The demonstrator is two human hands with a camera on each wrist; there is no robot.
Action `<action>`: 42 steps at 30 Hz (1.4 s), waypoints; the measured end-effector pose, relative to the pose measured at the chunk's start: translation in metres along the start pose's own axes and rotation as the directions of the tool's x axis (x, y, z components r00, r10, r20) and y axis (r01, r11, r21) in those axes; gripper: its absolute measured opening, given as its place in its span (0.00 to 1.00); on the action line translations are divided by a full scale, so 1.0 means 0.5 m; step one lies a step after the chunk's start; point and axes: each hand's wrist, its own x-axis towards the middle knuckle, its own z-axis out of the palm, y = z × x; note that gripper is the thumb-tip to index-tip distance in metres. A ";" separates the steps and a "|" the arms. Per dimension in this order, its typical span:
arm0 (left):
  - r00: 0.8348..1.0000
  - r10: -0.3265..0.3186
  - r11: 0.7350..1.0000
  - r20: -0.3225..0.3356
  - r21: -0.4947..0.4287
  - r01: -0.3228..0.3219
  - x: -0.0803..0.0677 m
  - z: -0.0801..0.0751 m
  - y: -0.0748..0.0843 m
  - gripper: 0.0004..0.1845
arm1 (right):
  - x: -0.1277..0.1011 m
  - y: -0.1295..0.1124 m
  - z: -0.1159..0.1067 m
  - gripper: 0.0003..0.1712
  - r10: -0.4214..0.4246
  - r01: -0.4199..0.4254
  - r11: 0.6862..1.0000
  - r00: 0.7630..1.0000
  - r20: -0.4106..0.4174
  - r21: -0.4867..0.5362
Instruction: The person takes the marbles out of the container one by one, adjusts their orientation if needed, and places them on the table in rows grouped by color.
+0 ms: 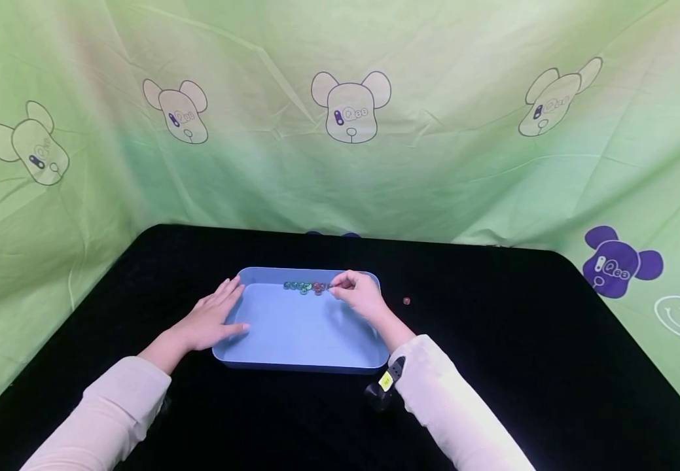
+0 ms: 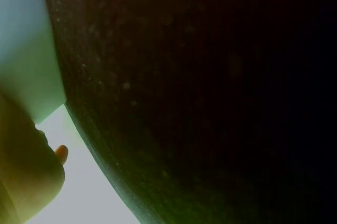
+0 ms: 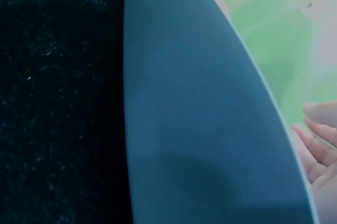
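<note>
A shallow blue tray [image 1: 301, 365] sits on the black table. Along its far wall lies a short row of small beads [image 1: 304, 286], green ones to the left and red ones to the right. My right hand [image 1: 340, 285] reaches into the tray, its fingers curled, and pinches a bead at the row's right end. My left hand [image 1: 228, 309] lies flat with straight fingers on the tray's left rim. In the right wrist view the tray wall [image 3: 200, 129] fills the frame, with fingertips [image 3: 316, 153] at the right edge. The left wrist view shows only dark cloth, a tray corner [image 2: 26, 50] and part of the hand [image 2: 26, 182].
One red bead [image 1: 406, 301] lies on the black cloth [image 1: 493, 340] to the right of the tray. A green curtain printed with bear figures [image 1: 350, 104] encloses the table on three sides. A dark wrist device [image 1: 388, 383] sits on the right sleeve.
</note>
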 end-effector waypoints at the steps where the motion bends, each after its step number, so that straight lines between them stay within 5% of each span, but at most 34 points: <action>1: 1.000 0.001 1.000 -0.001 0.000 -0.001 0.000 0.000 -0.001 0.42 | 0.002 0.001 0.001 0.06 0.002 -0.002 1.000 1.000 -0.002 -0.002; 42: 1.000 0.000 1.000 0.004 -0.018 0.000 -0.001 -0.004 0.003 0.41 | 0.026 0.005 0.038 0.03 0.095 -0.104 0.980 0.994 -0.063 -0.169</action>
